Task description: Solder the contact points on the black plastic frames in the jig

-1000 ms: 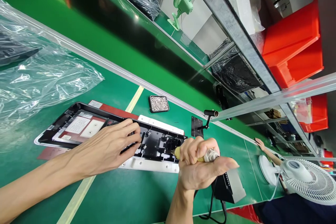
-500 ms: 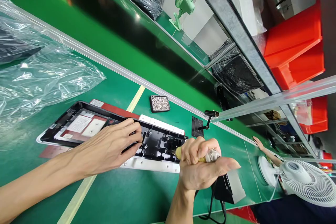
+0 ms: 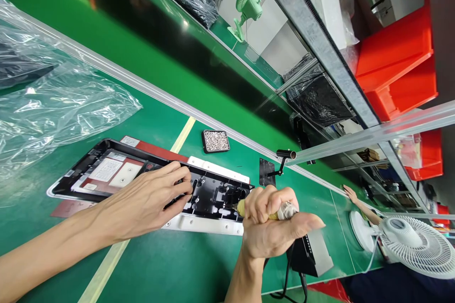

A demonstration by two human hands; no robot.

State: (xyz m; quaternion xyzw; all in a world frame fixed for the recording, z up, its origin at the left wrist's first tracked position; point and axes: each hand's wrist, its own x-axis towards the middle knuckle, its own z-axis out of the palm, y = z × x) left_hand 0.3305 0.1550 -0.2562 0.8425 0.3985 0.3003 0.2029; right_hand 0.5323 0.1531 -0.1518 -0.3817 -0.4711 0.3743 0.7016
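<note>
A long black plastic housing (image 3: 209, 191) lies on a white holder (image 3: 199, 224) on the green bench. Over the middle of the housing, my left hand (image 3: 152, 196) is closed, its fingertips at a small black piece inside; whether it grips that piece is not clear. My right hand (image 3: 270, 218) is wrapped round a yellow-handled tool (image 3: 241, 208), whose tip points left into the right end of the housing. The tip's exact contact is too small to tell. A small black tray (image 3: 216, 141) full of tiny metal parts stands behind the housing.
Clear plastic bags (image 3: 64, 104) lie at the left. Right of my right hand stands a black box (image 3: 302, 255) with cables. Beyond are a small black stand (image 3: 281, 163), a white fan (image 3: 412, 246), red bins (image 3: 398, 57) and another person's hand (image 3: 350, 193).
The left end of the housing has shifted very slightly left and down in view. Both hands keep the same pose and place.
</note>
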